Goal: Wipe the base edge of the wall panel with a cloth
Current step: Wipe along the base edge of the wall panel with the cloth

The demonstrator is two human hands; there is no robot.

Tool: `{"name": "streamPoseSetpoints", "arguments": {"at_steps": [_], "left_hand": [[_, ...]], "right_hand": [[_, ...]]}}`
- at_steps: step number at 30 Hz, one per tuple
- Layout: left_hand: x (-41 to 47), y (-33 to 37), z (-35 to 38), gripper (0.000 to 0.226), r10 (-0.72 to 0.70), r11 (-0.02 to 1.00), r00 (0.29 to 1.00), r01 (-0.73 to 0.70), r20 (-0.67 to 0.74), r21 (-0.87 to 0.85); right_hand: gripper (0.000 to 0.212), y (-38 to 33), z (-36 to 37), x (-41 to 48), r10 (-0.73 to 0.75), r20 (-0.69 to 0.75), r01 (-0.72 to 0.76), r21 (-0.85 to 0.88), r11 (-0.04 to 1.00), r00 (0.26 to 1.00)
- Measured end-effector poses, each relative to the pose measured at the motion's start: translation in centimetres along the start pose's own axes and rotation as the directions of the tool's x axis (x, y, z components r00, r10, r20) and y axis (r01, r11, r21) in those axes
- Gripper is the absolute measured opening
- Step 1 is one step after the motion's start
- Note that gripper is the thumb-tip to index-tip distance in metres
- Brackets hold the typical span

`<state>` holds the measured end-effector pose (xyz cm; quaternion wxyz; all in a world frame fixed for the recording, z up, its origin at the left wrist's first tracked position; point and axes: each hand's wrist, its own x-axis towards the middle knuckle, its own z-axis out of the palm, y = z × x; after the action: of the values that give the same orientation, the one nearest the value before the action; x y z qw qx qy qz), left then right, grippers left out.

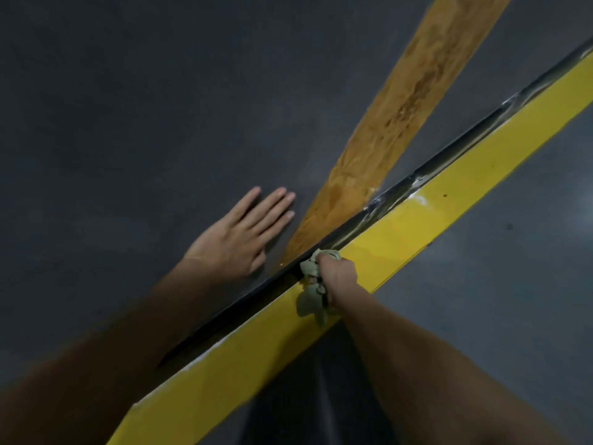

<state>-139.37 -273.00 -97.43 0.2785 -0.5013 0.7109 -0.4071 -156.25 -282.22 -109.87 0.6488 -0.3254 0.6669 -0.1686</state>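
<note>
A dark grey wall panel [128,123] fills the upper left of the view. Its black base edge [417,173] runs diagonally from lower left to upper right, meeting a yellow floor stripe [433,213]. My right hand [340,274] is shut on a crumpled pale green cloth [311,284] and presses it against the black edge where it meets the yellow stripe. My left hand [244,232] lies flat on the wall panel, fingers spread, just left of the cloth.
An orange-brown wood-grain strip [404,107] runs up the panel from the base edge beside my left hand. Grey floor [513,284] lies right of the yellow stripe. White scuffs mark the black edge further up right.
</note>
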Motion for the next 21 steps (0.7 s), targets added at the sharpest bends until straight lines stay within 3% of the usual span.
{"name": "streamPoseSetpoints", "arguments": {"at_steps": [4, 9, 11, 13, 17, 21], "left_hand": [[0.4, 0.3, -1.9, 0.084, -0.036, 0.995, 0.988, 0.05, 0.152, -0.088], [1.4, 0.3, -5.9, 0.086, -0.083, 0.962, 0.949, 0.156, 0.303, -0.223], [2.1, -0.1, -6.2, 0.087, -0.068, 0.971, 0.953, 0.132, 0.296, -0.201], [3.7, -0.5, -6.1, 0.089, -0.03, 0.984, 0.959, 0.079, 0.281, -0.162], [9.5, 0.8, -5.8, 0.08, -0.005, 0.988, 0.976, 0.039, 0.217, -0.151], [15.1, 0.8, -6.6, 0.076, -0.05, 0.983, 0.985, 0.077, 0.165, -0.166]], "right_hand": [[0.033, -1.1, -2.1, 2.9, 0.079, 0.131, -0.074, -0.043, 0.996, 0.988], [0.028, 0.4, -5.6, 2.3, 0.192, 0.287, -0.218, 0.06, 0.974, 0.939], [0.023, 1.0, -6.3, 2.4, 0.16, 0.276, -0.196, 0.105, 0.975, 0.948], [0.02, 1.1, -6.8, 3.5, 0.073, 0.231, -0.083, 0.034, 0.996, 0.97], [0.026, 0.5, -8.5, 4.9, -0.016, 0.275, 0.039, -0.077, 0.996, 0.961], [0.027, -0.5, -10.0, 5.0, -0.017, 0.335, 0.031, -0.036, 0.999, 0.942]]}}
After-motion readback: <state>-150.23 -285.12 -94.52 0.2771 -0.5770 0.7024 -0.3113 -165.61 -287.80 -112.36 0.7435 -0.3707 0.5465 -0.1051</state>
